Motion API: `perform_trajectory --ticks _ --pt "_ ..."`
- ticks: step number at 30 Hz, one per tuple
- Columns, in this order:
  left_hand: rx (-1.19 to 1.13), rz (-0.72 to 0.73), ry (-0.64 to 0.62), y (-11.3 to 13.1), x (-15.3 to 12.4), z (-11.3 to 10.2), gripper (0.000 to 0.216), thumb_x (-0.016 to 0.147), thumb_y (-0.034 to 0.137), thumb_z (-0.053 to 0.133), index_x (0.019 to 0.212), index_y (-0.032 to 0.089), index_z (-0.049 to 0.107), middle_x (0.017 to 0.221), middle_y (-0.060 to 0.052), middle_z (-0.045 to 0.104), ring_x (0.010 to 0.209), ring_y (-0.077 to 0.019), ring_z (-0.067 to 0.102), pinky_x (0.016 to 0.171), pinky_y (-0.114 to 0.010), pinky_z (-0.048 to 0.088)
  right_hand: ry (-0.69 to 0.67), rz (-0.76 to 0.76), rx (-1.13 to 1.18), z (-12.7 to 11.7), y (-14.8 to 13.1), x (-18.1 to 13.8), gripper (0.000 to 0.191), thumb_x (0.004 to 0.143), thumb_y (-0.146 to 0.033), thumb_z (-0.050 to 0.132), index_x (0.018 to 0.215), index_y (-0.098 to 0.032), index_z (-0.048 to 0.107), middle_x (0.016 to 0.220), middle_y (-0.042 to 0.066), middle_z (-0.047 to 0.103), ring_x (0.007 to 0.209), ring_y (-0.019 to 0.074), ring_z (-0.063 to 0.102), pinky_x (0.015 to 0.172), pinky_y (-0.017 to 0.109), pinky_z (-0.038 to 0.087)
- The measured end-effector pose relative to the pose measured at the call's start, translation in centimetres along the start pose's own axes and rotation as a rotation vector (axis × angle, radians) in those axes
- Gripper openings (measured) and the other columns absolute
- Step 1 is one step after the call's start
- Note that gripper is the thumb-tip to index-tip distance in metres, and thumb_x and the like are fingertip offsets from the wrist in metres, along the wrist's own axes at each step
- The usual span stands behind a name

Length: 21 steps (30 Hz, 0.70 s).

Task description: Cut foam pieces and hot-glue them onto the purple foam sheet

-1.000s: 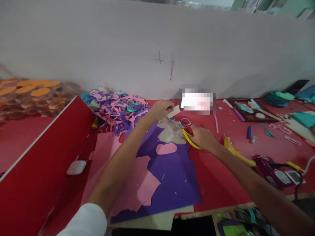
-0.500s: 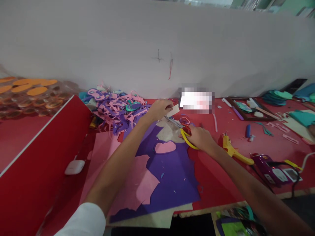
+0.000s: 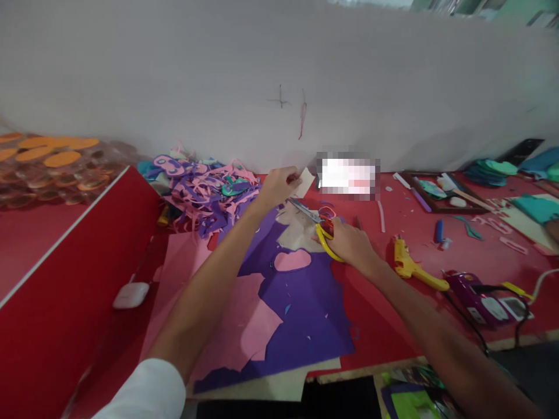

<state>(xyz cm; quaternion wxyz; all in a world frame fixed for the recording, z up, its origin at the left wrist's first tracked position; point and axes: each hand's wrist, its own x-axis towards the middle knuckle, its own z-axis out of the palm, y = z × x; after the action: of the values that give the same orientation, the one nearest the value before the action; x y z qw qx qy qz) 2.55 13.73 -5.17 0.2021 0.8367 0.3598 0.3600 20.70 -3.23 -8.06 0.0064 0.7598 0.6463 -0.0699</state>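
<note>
My left hand [image 3: 279, 185] pinches a small cream paper piece [image 3: 305, 181] just above the red table [image 3: 393, 302], near the back wall. My right hand [image 3: 349, 243] grips yellow-handled scissors [image 3: 321, 228], whose blades point left and up toward that piece. Under both hands lies a purple sheet [image 3: 301, 308] with a heart-shaped hole, on top of pink sheets [image 3: 244, 326] and a cream sheet [image 3: 301, 230].
A heap of purple and pink paper scraps [image 3: 205, 189] lies at the back left. A red board [image 3: 65, 291] slants at the left with a white object [image 3: 131, 294] beside it. To the right lie a yellow glue gun [image 3: 413, 267], a purple tool [image 3: 484, 294] and a tray [image 3: 441, 195].
My left hand has lifted the cream piece a little up and toward the wall. My right hand with the scissors has shifted slightly left.
</note>
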Motion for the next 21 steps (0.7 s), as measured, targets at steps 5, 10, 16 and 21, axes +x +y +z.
perform_trajectory --ticks 5,10,16,21 --pt "-0.031 0.003 0.003 0.2 0.0 -0.1 0.008 0.084 0.022 0.061 0.078 0.016 0.063 0.073 -0.001 0.064 0.068 -0.0119 0.052 0.069 -0.026 0.039 0.021 0.008 -0.023 -0.2 -0.6 0.6 0.077 0.093 -0.081 0.033 0.116 -0.013 0.063 0.099 0.024 0.076 0.097 0.0384 0.075 0.081 0.043 0.052" --pt "-0.105 -0.087 0.226 -0.6 0.5 -1.1 0.012 0.086 0.018 0.06 0.075 0.018 0.054 0.068 0.002 0.056 0.064 -0.0106 0.049 0.065 -0.025 0.039 0.061 0.021 0.027 0.2 -0.4 0.5 0.067 0.094 -0.076 0.04 0.109 -0.018 0.068 0.098 0.021 0.077 0.093 0.0363 0.075 0.076 0.038 0.05" --pt "-0.336 -0.134 0.317 -0.1 1.3 -2.8 0.016 0.09 0.013 0.054 0.081 0.021 0.044 0.063 0.005 0.045 0.059 -0.009 0.047 0.058 -0.022 0.039 0.218 0.032 0.351 -0.2 0.1 0.7 0.058 0.09 -0.077 0.045 0.084 -0.023 0.065 0.079 0.012 0.075 0.076 0.0298 0.071 0.061 0.032 0.042" --pt "-0.458 -0.164 0.169 1.8 -0.4 -3.2 0.012 0.085 0.012 0.057 0.09 0.02 0.05 0.069 0.004 0.053 0.062 -0.008 0.051 0.062 -0.02 0.043 0.239 -0.044 0.632 -2.8 -1.2 0.1 0.056 0.093 -0.075 0.039 0.087 -0.022 0.059 0.078 0.009 0.072 0.07 0.0249 0.067 0.059 0.031 0.042"
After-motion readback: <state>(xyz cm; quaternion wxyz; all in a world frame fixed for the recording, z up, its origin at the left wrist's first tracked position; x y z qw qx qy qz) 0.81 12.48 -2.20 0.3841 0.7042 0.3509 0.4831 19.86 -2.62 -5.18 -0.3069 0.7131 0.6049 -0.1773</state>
